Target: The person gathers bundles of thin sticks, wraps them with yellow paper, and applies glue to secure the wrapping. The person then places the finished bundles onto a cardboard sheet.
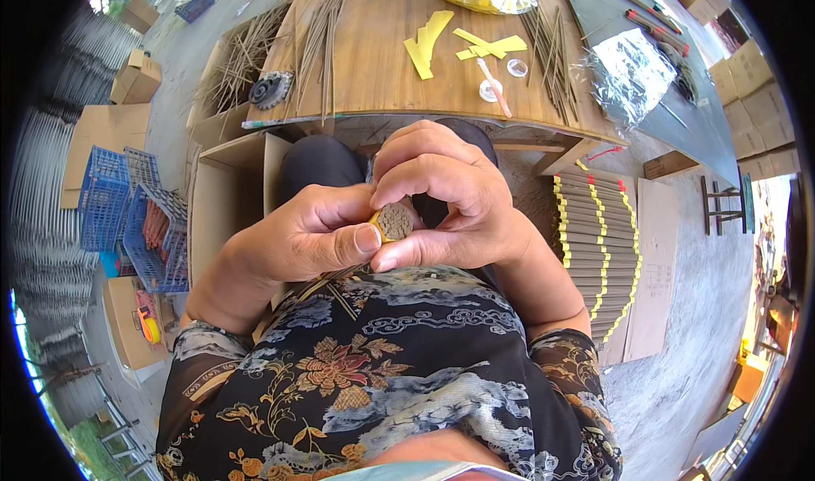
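Note:
In front of my belly I hold a round bundle of thin brown sticks (pixel 395 221), which look like incense sticks, with its cut end facing up toward me. Part of a yellow paper band shows at the bundle's left side. My left hand (pixel 314 230) is closed on it, thumb against the band. My right hand (pixel 454 188) curls over from the other side, its thumb below the end and its index finger bent above. The bundle's length is hidden behind my hands.
Yellow paper strips (pixel 429 44), a white dish (pixel 487 91) with a brush (pixel 495 90) and loose sticks (pixel 556 56) lie on the wooden table (pixel 373 82). Banded bundles (pixel 594 243) lie right of me. An open cardboard box (pixel 229 209) and blue crates (pixel 106 196) stand left.

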Motion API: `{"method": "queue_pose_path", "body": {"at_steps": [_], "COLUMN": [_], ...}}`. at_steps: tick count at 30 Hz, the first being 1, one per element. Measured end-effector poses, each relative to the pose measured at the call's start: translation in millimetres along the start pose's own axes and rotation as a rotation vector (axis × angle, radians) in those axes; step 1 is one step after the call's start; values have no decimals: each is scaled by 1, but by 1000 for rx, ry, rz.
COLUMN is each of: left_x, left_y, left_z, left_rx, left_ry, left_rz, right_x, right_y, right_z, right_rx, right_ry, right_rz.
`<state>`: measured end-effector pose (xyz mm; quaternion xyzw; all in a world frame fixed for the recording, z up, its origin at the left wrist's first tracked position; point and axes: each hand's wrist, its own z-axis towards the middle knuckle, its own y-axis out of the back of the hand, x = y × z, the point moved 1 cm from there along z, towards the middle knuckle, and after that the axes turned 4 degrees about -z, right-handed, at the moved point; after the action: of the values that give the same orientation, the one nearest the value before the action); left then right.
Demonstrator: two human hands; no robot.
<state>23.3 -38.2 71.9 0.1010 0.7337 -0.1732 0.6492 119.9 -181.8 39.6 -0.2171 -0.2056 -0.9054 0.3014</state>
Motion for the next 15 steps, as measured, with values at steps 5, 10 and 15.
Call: {"method": "queue_pose_path", "body": {"at_steps": [5, 10, 15], "left_x": [3, 6, 3], "left_y": [-2, 9, 32], "left_z": [19, 44, 69], "left_rx": [0, -159, -266], "left_ry": [96, -73, -307], "left_rz": [-260, -204, -243], "right_x": [-11, -34, -123], "right_y": [14, 44, 92], "right_z": [-5, -15, -74], "right_rx": [-26, -134, -281], "right_ry": [-96, -378, -1050], "right_rz": [32, 329, -760]}}
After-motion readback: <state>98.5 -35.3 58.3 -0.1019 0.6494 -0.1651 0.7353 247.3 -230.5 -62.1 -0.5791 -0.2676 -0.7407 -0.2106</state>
